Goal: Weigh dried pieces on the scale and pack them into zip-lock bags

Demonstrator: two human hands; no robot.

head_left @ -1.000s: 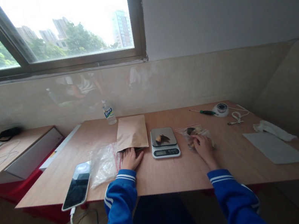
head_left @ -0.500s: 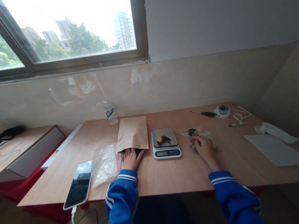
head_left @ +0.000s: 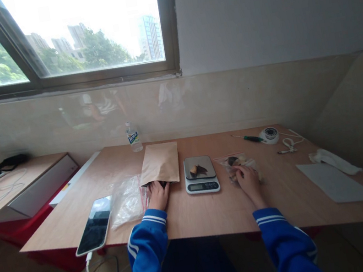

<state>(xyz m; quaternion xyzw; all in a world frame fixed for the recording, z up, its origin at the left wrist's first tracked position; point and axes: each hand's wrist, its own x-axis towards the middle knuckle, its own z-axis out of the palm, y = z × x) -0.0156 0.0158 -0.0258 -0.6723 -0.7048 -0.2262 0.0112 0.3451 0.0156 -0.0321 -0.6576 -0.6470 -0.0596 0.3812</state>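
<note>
A brown paper bag (head_left: 160,163) lies on the table with its mouth toward me. The fingers of my left hand (head_left: 158,196) reach into that mouth, so their tips are hidden. Between my hands stands a white digital kitchen scale (head_left: 203,187). On its plate rest a few dark and tan dried pieces (head_left: 198,170); I cannot make out their kind. To the right, a clear zip bag (head_left: 250,162) holds similar pieces. My right hand (head_left: 247,178) lies over this bag, fingers bent down on it, and whether they pinch anything is unclear.
Left of the paper bag are a clear plastic bag (head_left: 126,201) and a charging phone (head_left: 94,225) at the table edge. A bottle (head_left: 133,138) stands behind. At right are a screwdriver (head_left: 254,138), a white camera (head_left: 269,135) with cable, and a grey sheet (head_left: 337,182) with white cloth (head_left: 335,161).
My left hand's fingers have drawn closer together and turned slightly at the paper bag's mouth. My right hand, the scale and the pieces on it look the same.
</note>
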